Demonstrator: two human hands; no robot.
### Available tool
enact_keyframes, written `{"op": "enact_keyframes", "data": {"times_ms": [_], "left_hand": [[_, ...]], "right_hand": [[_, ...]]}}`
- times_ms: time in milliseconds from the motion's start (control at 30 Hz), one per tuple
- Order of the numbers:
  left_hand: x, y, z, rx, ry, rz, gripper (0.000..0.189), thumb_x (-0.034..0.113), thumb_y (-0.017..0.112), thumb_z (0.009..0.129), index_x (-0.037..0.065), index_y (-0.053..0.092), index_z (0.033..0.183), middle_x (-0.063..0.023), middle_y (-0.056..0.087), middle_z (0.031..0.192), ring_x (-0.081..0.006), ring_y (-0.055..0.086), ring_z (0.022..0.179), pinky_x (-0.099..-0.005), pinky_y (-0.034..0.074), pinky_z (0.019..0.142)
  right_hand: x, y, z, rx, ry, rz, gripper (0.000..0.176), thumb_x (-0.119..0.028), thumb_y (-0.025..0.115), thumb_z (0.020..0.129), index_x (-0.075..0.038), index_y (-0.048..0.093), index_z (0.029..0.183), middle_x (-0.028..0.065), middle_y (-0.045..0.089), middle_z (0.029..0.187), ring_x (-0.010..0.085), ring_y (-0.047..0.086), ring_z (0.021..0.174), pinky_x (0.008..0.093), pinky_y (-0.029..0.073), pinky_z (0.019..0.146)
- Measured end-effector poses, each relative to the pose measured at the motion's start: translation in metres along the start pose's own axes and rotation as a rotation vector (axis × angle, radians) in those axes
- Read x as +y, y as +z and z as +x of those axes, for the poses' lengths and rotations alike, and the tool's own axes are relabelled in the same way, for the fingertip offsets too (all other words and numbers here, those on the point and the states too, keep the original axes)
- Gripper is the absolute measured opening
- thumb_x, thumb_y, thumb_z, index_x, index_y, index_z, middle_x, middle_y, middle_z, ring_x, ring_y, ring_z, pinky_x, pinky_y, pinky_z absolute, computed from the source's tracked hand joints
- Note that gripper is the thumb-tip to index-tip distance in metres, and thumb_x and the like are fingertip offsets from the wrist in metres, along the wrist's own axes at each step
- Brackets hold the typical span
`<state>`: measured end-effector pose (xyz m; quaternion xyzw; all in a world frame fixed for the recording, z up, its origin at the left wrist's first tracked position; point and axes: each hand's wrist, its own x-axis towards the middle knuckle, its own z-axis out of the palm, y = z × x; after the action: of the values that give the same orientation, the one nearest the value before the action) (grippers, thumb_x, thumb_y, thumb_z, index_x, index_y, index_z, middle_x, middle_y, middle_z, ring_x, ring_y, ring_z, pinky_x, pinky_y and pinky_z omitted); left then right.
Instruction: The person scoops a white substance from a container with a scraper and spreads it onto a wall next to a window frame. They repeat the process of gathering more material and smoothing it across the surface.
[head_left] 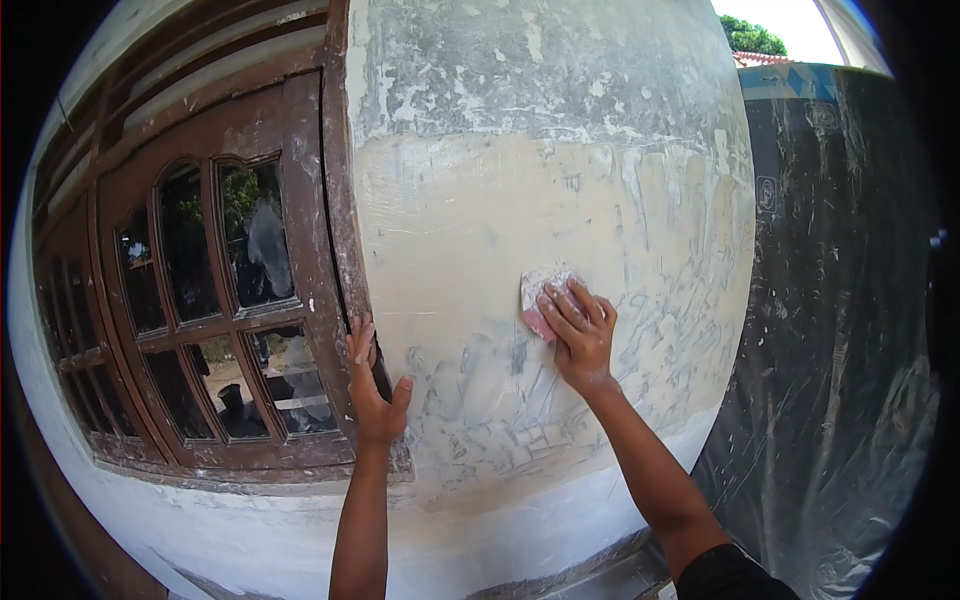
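My right hand is closed around a flat pink putty scraper, its face smeared with white paste. The scraper lies against the wall, at the middle of a cream-coloured patch of putty. My left hand is open at the wooden window frame, with its fingers pointing up along the edge and the thumb spread toward the wall. Whitish residue marks the fingers of both hands. Below my hands the putty turns streaky and uneven, with grey showing through.
A brown wooden window with several glass panes fills the left side. Higher up, the wall is mottled grey and white. On the right hangs dark plastic sheeting splashed with white. Green foliage shows at the top right.
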<state>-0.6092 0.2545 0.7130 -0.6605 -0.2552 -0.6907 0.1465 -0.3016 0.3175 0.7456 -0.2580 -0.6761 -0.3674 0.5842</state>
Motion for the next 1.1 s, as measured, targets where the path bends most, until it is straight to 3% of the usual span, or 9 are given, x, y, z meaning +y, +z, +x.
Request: {"op": "enact_keyframes", "data": {"times_ms": [200,367,500,567,633,700,767,900,1100], "left_hand": [[0.000,-0.002,0.000,-0.019,-0.014,0.029,0.092,0.058,0.062,0.096,-0.006,0.031,0.154,-0.0299,0.030,0.161,-0.0394,0.023,0.155,-0.0525,0.018,0.125],[0.032,0.002,-0.035,0.007,-0.084,0.003,0.099,0.061,0.061,0.095,-0.005,0.023,0.158,-0.0283,0.020,0.166,-0.0373,0.016,0.157,-0.0513,0.017,0.125],[0.084,0.051,-0.116,-0.104,-0.164,-0.123,0.093,0.051,0.063,0.095,-0.004,0.022,0.159,-0.0292,0.020,0.166,-0.0420,0.012,0.157,-0.0543,0.019,0.123],[0.115,0.089,-0.162,-0.192,-0.277,-0.217,0.092,0.047,0.065,0.093,-0.003,0.023,0.158,-0.0303,0.021,0.165,-0.0436,0.010,0.157,-0.0545,0.020,0.123],[0.152,0.128,-0.204,-0.254,-0.356,-0.226,0.088,0.042,0.064,0.094,-0.003,0.024,0.158,-0.0298,0.022,0.165,-0.0431,0.010,0.157,-0.0540,0.019,0.123],[0.184,0.173,-0.247,-0.370,-0.470,-0.285,0.084,0.038,0.063,0.096,-0.003,0.024,0.158,-0.0283,0.022,0.166,-0.0421,0.009,0.157,-0.0536,0.020,0.124],[0.220,0.218,-0.286,-0.379,-0.551,-0.369,0.082,0.035,0.063,0.097,-0.003,0.024,0.158,-0.0266,0.021,0.167,-0.0414,0.009,0.158,-0.0531,0.016,0.125],[0.289,0.293,-0.358,-0.479,-0.686,-0.453,0.081,0.038,0.062,0.098,0.000,0.024,0.159,-0.0261,0.021,0.167,-0.0418,0.008,0.158,-0.0528,0.013,0.126],[0.377,0.358,-0.472,-0.648,-0.920,-0.455,0.080,0.038,0.065,0.094,0.003,0.032,0.158,-0.0251,0.023,0.167,-0.0431,0.007,0.158,-0.0533,0.012,0.125]], "right_hand": [[-0.047,-0.049,-0.180,-0.341,0.068,0.061,0.057,0.004,0.066,0.070,-0.019,0.074,0.122,0.0011,0.071,0.127,0.0278,0.056,0.134,0.0502,0.029,0.111],[-0.044,-0.097,-0.188,-0.291,0.177,0.135,0.054,0.006,0.065,0.072,-0.015,0.075,0.120,0.0021,0.073,0.123,0.0264,0.062,0.124,0.0467,0.033,0.107],[-0.021,-0.131,-0.203,-0.201,0.326,0.186,0.044,0.009,0.068,0.080,-0.007,0.073,0.121,0.0092,0.075,0.118,0.0293,0.065,0.115,0.0403,0.041,0.101],[-0.006,-0.150,-0.225,-0.150,0.548,0.268,0.050,0.012,0.065,0.079,-0.008,0.073,0.124,0.0075,0.075,0.120,0.0300,0.065,0.115,0.0398,0.041,0.102],[0.012,-0.172,-0.255,-0.148,0.550,0.231,0.045,0.013,0.063,0.085,-0.007,0.073,0.124,0.0106,0.075,0.118,0.0267,0.068,0.109,0.0355,0.047,0.094],[0.031,-0.201,-0.298,-0.133,1.001,0.519,0.042,0.013,0.061,0.089,-0.006,0.072,0.124,0.0129,0.075,0.109,0.0194,0.068,0.096,0.0314,0.051,0.084],[0.056,-0.245,-0.336,-0.212,1.146,0.577,0.036,0.011,0.058,0.092,-0.001,0.071,0.123,0.0115,0.073,0.102,0.0119,0.064,0.089,0.0276,0.051,0.079],[0.088,-0.333,-0.399,-0.213,1.491,0.749,0.033,0.009,0.052,0.095,0.010,0.063,0.127,0.0106,0.069,0.119,0.0168,0.064,0.109,0.0300,0.047,0.100],[0.110,-0.456,-0.485,-0.266,1.834,0.536,0.038,0.005,0.056,0.097,0.007,0.060,0.136,0.0104,0.070,0.123,0.0149,0.063,0.113,0.0294,0.046,0.103]]}}
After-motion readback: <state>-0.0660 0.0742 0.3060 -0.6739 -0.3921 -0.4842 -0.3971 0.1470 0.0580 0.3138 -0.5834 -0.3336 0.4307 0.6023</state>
